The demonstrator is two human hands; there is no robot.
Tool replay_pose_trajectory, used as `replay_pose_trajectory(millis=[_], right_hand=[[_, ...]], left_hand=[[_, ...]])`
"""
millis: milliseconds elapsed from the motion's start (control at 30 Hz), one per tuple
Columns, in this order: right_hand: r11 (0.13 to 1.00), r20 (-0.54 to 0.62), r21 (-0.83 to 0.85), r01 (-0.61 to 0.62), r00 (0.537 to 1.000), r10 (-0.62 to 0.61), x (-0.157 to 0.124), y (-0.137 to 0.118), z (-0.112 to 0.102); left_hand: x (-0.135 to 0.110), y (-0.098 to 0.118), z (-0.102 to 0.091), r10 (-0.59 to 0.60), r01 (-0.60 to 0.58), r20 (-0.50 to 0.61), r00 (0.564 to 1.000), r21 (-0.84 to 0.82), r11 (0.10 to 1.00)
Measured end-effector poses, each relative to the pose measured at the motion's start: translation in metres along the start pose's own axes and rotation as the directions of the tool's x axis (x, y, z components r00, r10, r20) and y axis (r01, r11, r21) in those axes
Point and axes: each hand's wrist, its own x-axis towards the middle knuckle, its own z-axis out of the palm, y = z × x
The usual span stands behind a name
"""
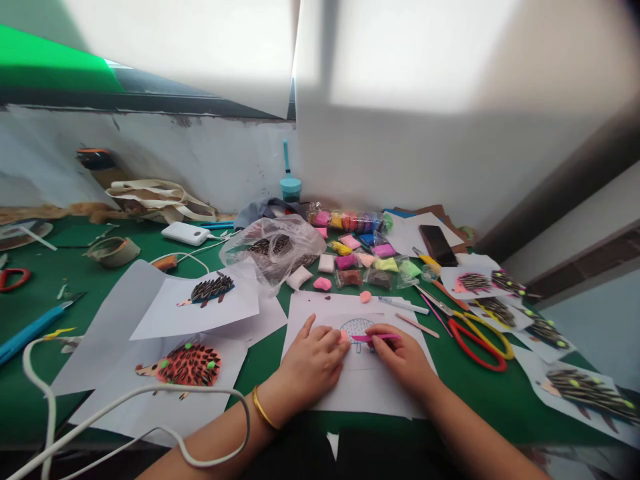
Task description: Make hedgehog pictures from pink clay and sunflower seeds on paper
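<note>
A white sheet of paper [305, 327] lies in front of me, with an oval dotted body and small legs drawn in blue on it as a drawing [357, 327]. My left hand [314, 360] rests on the sheet, its fingertips at a salmon-pink piece of clay [344, 337] by the drawing's left end. One of its fingers sticks up. A magenta clay modelling tool [367, 338] is pinched in my right hand [399, 355], its tip pointing left toward the clay. A salmon-pink lump [365, 297] and two tiny dark bits sit near the sheet's top edge.
Several clay packets [349, 278] and a plastic bag of dark seeds [273, 250] lie beyond the sheet. Scissors [480, 340] and hedgehog pictures are at right. More hedgehog pictures [190, 363], a white cable [140, 393] and a blue craft knife [35, 330] are at left.
</note>
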Motion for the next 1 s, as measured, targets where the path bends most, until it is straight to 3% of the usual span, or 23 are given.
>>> replay_pose_trajectory(millis=[200, 400, 800, 1000], right_hand=[[1.000, -0.018, -0.002, -0.009, 1.000, 0.009, -0.0004, -0.0016, -0.0001], [1.000, -0.023, 0.013, -0.007, 1.000, 0.007, -0.0003, -0.0016, 0.0006], [0.999, -0.018, 0.036, -0.037, 0.999, 0.037, 0.0004, -0.0015, 0.0005], [0.999, -0.041, 0.036, -0.022, 0.999, 0.024, 0.0007, -0.0028, 0.0012]], left_hand=[[-0.0049, -0.0078, 0.0051, -0.017, 0.010, -0.097, 0.995, -0.076, 0.997], [-0.0033, -0.0047, 0.0034, -0.004, 0.003, -0.036, 0.999, -0.022, 1.000], [-0.0047, -0.0066, 0.0063, -0.047, 0.042, -0.054, 0.997, -0.078, 0.996], [-0.0031, -0.0033, 0.0040, -0.014, 0.013, -0.038, 0.999, -0.037, 0.999]])
